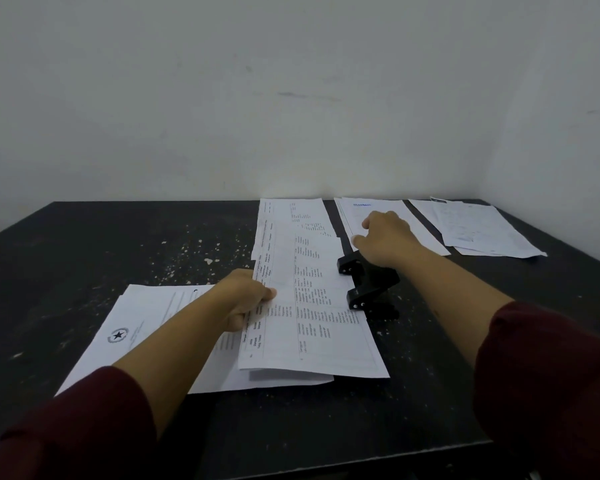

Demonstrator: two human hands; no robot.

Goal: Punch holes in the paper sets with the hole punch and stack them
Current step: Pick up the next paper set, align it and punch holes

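Note:
A printed paper set (312,327) with table text lies lengthwise in the middle of the black table (84,244). My left hand (250,299) pinches its left edge, thumb on top. The set's right edge sits in the black hole punch (368,289). My right hand (385,240) rests with its heel on the punch's top, fingers loosely curled over a paper sheet (371,209) behind it. Under the held set lies a stack of sheets (132,334) with a star emblem.
More paper sets (478,226) lie at the table's back right corner by the white wall. White specks dot the table's surface at middle left. The front edge of the table runs along the bottom.

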